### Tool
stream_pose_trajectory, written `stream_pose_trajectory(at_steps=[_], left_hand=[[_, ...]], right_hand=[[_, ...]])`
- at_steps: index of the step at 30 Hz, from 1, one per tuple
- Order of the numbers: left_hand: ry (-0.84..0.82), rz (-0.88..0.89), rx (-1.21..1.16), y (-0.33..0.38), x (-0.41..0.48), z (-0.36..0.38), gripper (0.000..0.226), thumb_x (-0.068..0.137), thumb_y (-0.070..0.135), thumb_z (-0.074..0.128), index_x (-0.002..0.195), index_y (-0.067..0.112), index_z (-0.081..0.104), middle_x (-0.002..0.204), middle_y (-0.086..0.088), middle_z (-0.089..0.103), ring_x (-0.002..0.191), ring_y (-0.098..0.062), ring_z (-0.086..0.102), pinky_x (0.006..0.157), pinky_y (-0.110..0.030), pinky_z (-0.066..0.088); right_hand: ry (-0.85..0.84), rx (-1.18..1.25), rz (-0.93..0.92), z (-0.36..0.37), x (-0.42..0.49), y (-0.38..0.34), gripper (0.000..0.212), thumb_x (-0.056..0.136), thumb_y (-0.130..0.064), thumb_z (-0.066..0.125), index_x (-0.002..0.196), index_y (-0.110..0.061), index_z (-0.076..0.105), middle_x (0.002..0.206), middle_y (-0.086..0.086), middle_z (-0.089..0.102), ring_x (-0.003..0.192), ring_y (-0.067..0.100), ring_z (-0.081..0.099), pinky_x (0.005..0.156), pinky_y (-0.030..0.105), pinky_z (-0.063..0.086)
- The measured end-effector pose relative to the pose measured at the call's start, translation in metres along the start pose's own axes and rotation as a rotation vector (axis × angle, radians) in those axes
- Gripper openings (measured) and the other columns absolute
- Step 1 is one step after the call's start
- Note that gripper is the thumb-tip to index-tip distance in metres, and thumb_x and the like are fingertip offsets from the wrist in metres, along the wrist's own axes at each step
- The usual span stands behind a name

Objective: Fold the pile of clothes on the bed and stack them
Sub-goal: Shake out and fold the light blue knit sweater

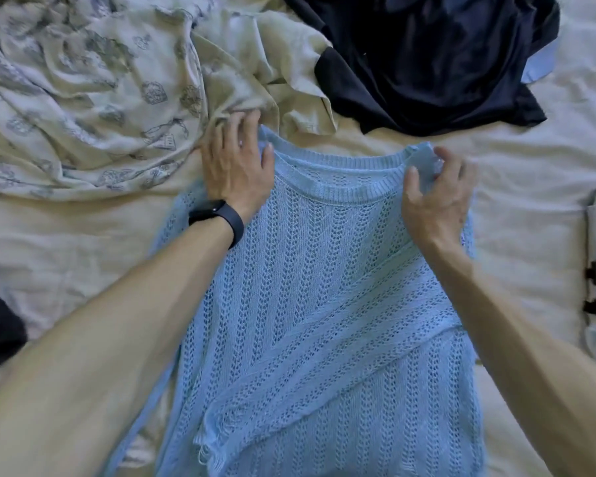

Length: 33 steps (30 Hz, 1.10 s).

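Shoulders of the blue knit sweater [324,270] seem held square for folding: left hand [236,163] presses flat, right hand [434,194] pinches the knit.

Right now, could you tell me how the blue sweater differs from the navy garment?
The blue sweater is open-knit, spread flat, with the left hand resting on it and the right hand pinching its collar; the navy garment is smooth, crumpled and untouched. Both lie on the bed.
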State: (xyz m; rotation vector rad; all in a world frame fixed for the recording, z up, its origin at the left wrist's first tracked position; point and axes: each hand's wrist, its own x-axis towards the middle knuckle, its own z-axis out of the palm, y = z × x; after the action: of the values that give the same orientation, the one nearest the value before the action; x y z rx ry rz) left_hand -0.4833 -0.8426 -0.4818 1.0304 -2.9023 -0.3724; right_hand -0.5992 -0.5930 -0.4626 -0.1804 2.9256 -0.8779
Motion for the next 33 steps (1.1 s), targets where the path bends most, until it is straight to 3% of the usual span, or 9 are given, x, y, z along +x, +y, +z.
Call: stream_pose_trajectory(at_steps=[3,6,9,12,15,19,25,28,33], left_hand=[[-0.069,0.145,-0.061,0.012,-0.083,0.001,0.065,0.099,0.044,0.044,0.158,0.021,0.026,0.165,-0.005,0.021,0.152,-0.026,0.019,0.122,-0.055,0.01],[-0.231,0.222,-0.041,0.022,-0.181,0.01,0.073,0.099,0.052,0.042,0.16,0.022,0.018,0.169,-0.002,0.007,0.155,-0.023,0.006,0.122,-0.059,0.001],[-0.305,0.157,0.02,0.023,-0.254,0.019,0.073,0.096,0.057,0.041,0.159,0.028,0.021,0.168,0.001,0.008,0.155,-0.023,0.007,0.12,-0.061,0.003],[-0.39,0.1,0.11,0.012,-0.273,0.024,0.067,0.1,0.063,0.026,0.16,0.038,0.005,0.168,0.006,-0.004,0.155,-0.022,-0.001,0.12,-0.058,-0.007],[-0.456,0.137,0.143,0.005,-0.265,0.022,0.065,0.1,0.066,0.013,0.158,0.042,-0.005,0.167,0.008,-0.012,0.155,-0.021,-0.006,0.119,-0.057,-0.015],[-0.323,-0.009,0.023,-0.012,-0.288,-0.01,0.06,0.101,0.056,0.028,0.157,0.038,0.023,0.168,0.001,0.012,0.154,-0.021,0.012,0.121,-0.058,-0.001],[0.01,-0.659,-0.101,-0.121,-0.346,-0.065,0.059,0.096,0.044,0.049,0.15,0.022,0.04,0.159,-0.011,0.03,0.146,-0.034,0.029,0.115,-0.062,0.021],[-0.077,-0.799,-0.104,-0.184,-0.386,-0.08,0.063,0.093,0.053,0.054,0.144,0.016,0.047,0.145,-0.013,0.046,0.137,-0.035,0.04,0.108,-0.053,0.031],[-0.416,-0.756,-0.212,-0.25,-0.414,-0.098,0.042,0.088,0.06,0.065,0.109,0.023,0.064,0.102,-0.002,0.07,0.098,-0.03,0.065,0.077,-0.036,0.049]], right_hand=[[-0.045,-0.119,-0.145,-0.007,-0.073,-0.003,0.051,0.096,-0.033,0.06,0.142,-0.012,0.053,0.155,0.009,0.043,0.139,0.031,0.041,0.111,0.045,0.031],[-0.185,-0.246,-0.252,-0.009,-0.147,0.001,0.061,0.096,-0.045,0.053,0.15,-0.018,0.048,0.164,0.008,0.032,0.152,0.03,0.026,0.118,0.054,0.021],[-0.402,-0.421,-0.354,-0.006,-0.183,0.019,0.065,0.099,-0.058,0.035,0.159,-0.035,0.028,0.17,0.003,0.014,0.157,0.028,0.008,0.122,0.06,0.006],[-0.607,-0.566,-0.328,0.001,-0.176,0.048,0.066,0.099,-0.07,0.012,0.159,-0.048,-0.006,0.17,-0.006,-0.015,0.155,0.021,-0.022,0.121,0.063,-0.008],[-0.644,-0.598,-0.296,0.004,-0.17,0.053,0.068,0.095,-0.075,0.007,0.156,-0.051,-0.014,0.168,-0.01,-0.022,0.151,0.018,-0.032,0.117,0.058,-0.019],[-0.629,-0.574,-0.187,0.001,-0.182,0.029,0.065,0.101,-0.064,0.021,0.159,-0.045,-0.001,0.17,-0.005,-0.015,0.153,0.022,-0.024,0.117,0.063,-0.015],[-0.631,-0.397,-0.216,-0.005,-0.241,-0.017,0.072,0.098,-0.05,0.052,0.159,-0.022,0.028,0.171,0.003,0.007,0.157,0.022,-0.006,0.124,0.057,0.0],[-0.673,-0.357,-0.363,0.008,-0.299,-0.045,0.073,0.098,-0.05,0.053,0.16,-0.021,0.027,0.171,0.003,0.006,0.158,0.023,-0.005,0.125,0.052,0.0],[-0.779,-0.249,-0.384,0.031,-0.391,-0.11,0.073,0.098,-0.046,0.057,0.159,-0.02,0.029,0.17,0.003,0.012,0.158,0.021,0.0,0.126,0.046,0.003]])
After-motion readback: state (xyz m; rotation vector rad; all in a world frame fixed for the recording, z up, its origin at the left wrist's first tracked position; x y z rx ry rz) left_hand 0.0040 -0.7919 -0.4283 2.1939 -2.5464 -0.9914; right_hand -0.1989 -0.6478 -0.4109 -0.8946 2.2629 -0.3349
